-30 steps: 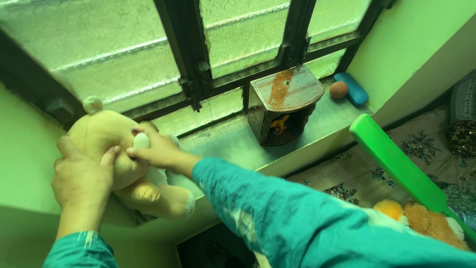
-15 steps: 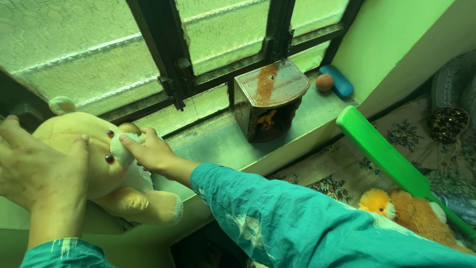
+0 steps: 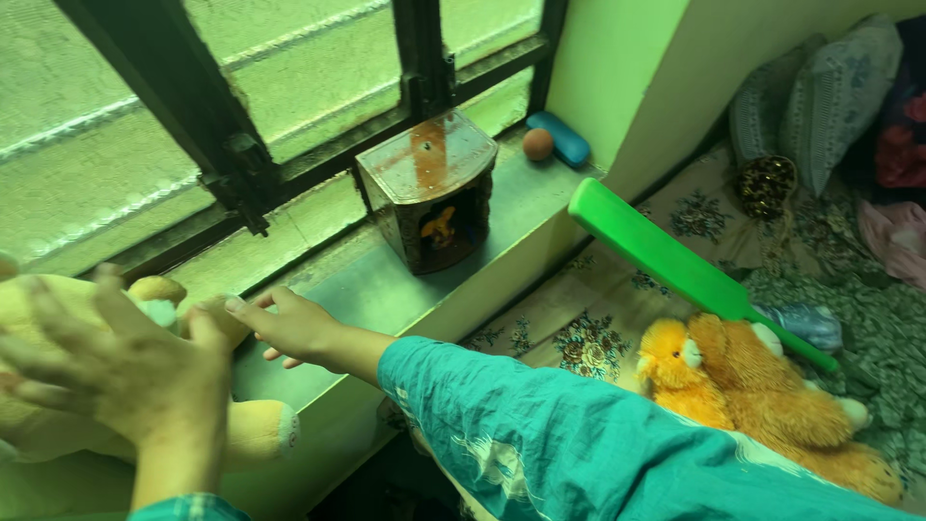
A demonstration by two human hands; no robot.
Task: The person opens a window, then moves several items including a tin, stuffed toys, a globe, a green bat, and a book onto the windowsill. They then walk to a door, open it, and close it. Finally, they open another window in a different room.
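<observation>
I am reaching both hands to a yellow teddy bear (image 3: 253, 432) sitting on the window sill (image 3: 386, 294) at the far left. My left hand (image 3: 116, 371) is hovering over its body with fingers spread, blurred. My right hand (image 3: 289, 326) is lying open against its side. Further along the sill are standing a rusty tin box (image 3: 429, 193), a ball (image 3: 537, 144) and a blue case (image 3: 562, 139).

Daylight enters through the frosted window (image 3: 289, 96), diffuse and green-tinted, with no harsh shadows. Mild glare on the box (image 3: 429, 159) lid. Left hand (image 3: 125, 376) and yellow toy (image 3: 58, 386) are motion-blurred; sill (image 3: 386, 289) and bed stay reasonably sharp.
</observation>
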